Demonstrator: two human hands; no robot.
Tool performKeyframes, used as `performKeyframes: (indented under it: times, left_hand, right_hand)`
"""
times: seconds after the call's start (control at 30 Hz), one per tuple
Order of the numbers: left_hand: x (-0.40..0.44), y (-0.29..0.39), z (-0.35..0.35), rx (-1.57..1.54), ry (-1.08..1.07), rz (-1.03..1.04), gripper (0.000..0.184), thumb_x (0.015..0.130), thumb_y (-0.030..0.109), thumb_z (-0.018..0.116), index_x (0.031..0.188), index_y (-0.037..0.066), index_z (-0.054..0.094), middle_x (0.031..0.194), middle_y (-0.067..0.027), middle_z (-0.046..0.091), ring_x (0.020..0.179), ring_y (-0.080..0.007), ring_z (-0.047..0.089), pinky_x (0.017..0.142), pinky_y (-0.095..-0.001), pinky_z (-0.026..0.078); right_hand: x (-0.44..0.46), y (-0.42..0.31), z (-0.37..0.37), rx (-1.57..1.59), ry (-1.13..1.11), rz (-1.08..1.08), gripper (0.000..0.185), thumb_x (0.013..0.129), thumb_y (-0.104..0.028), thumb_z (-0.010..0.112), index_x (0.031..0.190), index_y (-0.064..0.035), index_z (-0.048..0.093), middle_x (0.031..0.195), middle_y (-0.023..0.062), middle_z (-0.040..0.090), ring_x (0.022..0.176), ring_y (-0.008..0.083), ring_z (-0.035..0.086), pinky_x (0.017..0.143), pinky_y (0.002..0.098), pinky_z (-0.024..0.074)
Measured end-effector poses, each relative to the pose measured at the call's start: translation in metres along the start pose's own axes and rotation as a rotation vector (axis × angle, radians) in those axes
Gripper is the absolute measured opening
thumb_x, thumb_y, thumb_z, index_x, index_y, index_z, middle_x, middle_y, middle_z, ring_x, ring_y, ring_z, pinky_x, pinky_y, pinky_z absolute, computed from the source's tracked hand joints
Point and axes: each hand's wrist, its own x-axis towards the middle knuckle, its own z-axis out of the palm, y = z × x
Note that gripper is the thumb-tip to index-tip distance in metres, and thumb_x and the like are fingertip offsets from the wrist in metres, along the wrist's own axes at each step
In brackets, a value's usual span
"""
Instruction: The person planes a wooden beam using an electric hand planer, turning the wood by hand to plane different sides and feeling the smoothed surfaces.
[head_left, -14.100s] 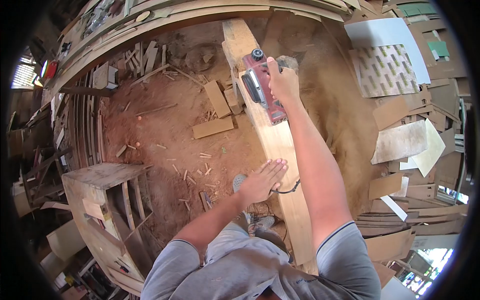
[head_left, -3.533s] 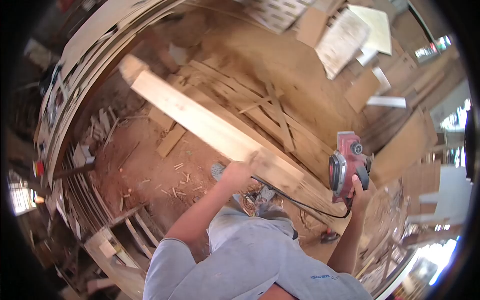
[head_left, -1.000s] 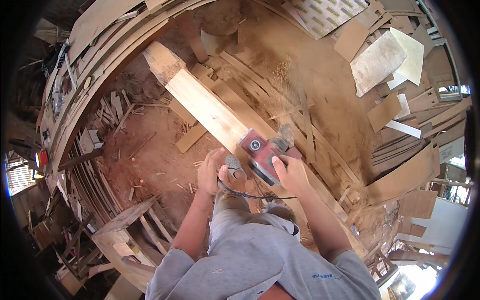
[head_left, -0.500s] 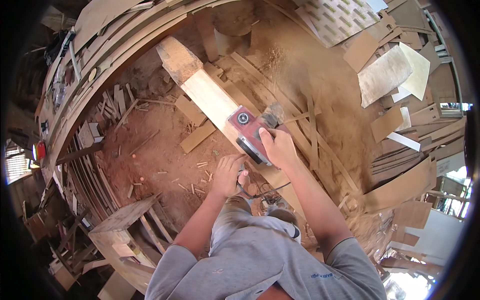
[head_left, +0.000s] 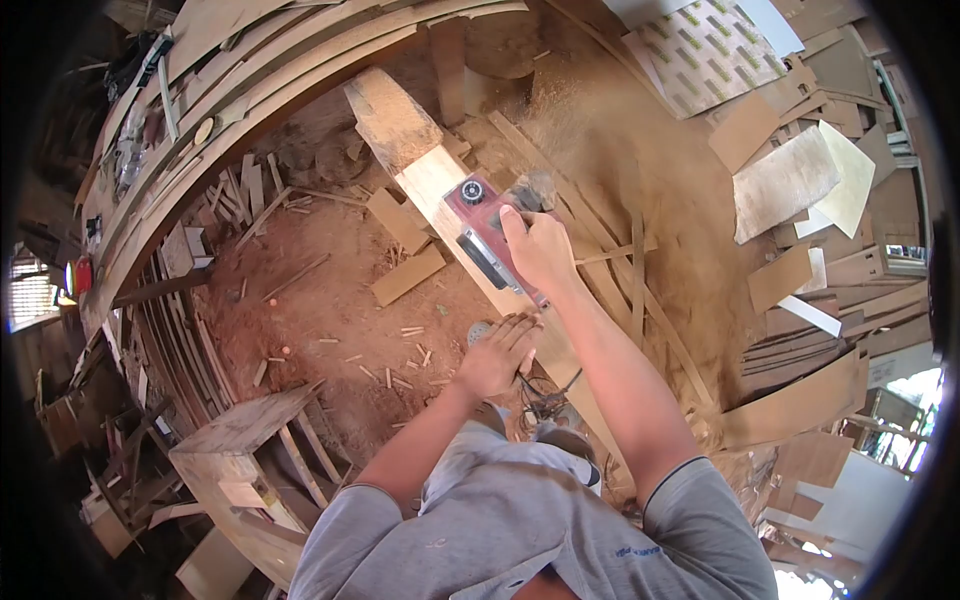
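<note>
Above littered dirt floor [head_left: 300, 325], right grip [head_left: 545, 250] round planer [head_left: 482, 218] on board [head_left: 432, 180], left grip [head_left: 493, 360] unclear.

Reddish-brown dirt floor [head_left: 310, 335], cluttered around its edges

Along the floor's far left edge I see a stack of long pale wooden boards [head_left: 310, 60], bowed by my lens. A weathered, open-framed wooden cabinet [head_left: 245, 420] stands at its near left corner. Short pale wood sticks [head_left: 390, 380] lie scattered towards its middle. By its right edge I have a white sheet with green dashes [head_left: 705, 55], a rough-edged whitish sheet [head_left: 787, 187] overlapping a cream sheet [head_left: 853, 178], and a narrow white strip [head_left: 810, 315].
</note>
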Motion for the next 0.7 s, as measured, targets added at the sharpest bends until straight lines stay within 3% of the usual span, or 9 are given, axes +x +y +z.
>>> performKeyframes:
  times: [0.03, 0.13, 0.27, 0.47, 0.67, 0.7]
  left_hand:
    - [0.003, -0.005, 0.001, 0.009, -0.011, 0.024, 0.040, 0.105, 0.018, 0.060, 0.138, -0.003, 0.066, 0.151, -0.0231, 0.063, 0.144, -0.0390, 0.058, 0.122, -0.0504, 0.046]
    - [0.009, -0.010, 0.000, 0.040, -0.106, 0.025, 0.049, 0.106, 0.016, 0.058, 0.151, -0.005, 0.057, 0.164, -0.0245, 0.053, 0.158, -0.0375, 0.047, 0.133, -0.0493, 0.035]
    - [0.008, -0.022, 0.012, 0.090, -0.199, -0.054, 0.061, 0.108, 0.014, 0.054, 0.165, -0.005, 0.043, 0.175, -0.0225, 0.042, 0.165, -0.0332, 0.037, 0.139, -0.0469, 0.026]
    - [0.012, -0.027, 0.009, 0.055, -0.315, -0.098, 0.066, 0.108, 0.011, 0.051, 0.171, -0.003, 0.035, 0.179, -0.0182, 0.037, 0.168, -0.0299, 0.030, 0.141, -0.0449, 0.021]
    - [0.011, -0.029, 0.010, 0.003, -0.284, -0.105, 0.068, 0.108, 0.010, 0.051, 0.172, -0.002, 0.033, 0.180, -0.0177, 0.035, 0.169, -0.0291, 0.030, 0.141, -0.0440, 0.021]
    - [0.011, -0.029, 0.011, -0.001, -0.235, -0.093, 0.061, 0.106, 0.012, 0.055, 0.164, -0.003, 0.042, 0.176, -0.0199, 0.040, 0.167, -0.0313, 0.034, 0.141, -0.0447, 0.022]
  right_hand:
    - [0.008, -0.005, 0.005, -0.003, 0.004, -0.004, 0.064, 0.108, -0.052, 0.057, 0.087, 0.0058, 0.077, 0.078, 0.0284, 0.073, 0.082, 0.0462, 0.075, 0.081, 0.0526, 0.0551]
    - [0.028, -0.021, 0.011, -0.032, -0.102, 0.064, 0.066, 0.105, -0.056, 0.053, 0.114, 0.0016, 0.084, 0.107, 0.0351, 0.078, 0.110, 0.0504, 0.075, 0.099, 0.0537, 0.0570]
    - [0.052, -0.043, 0.025, -0.015, -0.100, 0.041, 0.066, 0.105, -0.056, 0.053, 0.114, 0.0015, 0.084, 0.107, 0.0351, 0.078, 0.111, 0.0510, 0.075, 0.100, 0.0536, 0.0570]
    - [0.082, -0.062, 0.048, -0.006, -0.073, -0.030, 0.067, 0.105, -0.057, 0.053, 0.112, 0.0020, 0.084, 0.105, 0.0358, 0.077, 0.109, 0.0515, 0.075, 0.098, 0.0538, 0.0575]
    - [0.103, -0.072, 0.066, 0.004, -0.044, -0.119, 0.068, 0.108, -0.058, 0.052, 0.109, 0.0029, 0.083, 0.098, 0.0349, 0.077, 0.103, 0.0503, 0.077, 0.093, 0.0530, 0.0588]
    - [0.107, -0.074, 0.069, 0.000, -0.028, -0.142, 0.068, 0.108, -0.058, 0.052, 0.107, 0.0032, 0.083, 0.097, 0.0347, 0.077, 0.101, 0.0501, 0.077, 0.093, 0.0529, 0.0589]
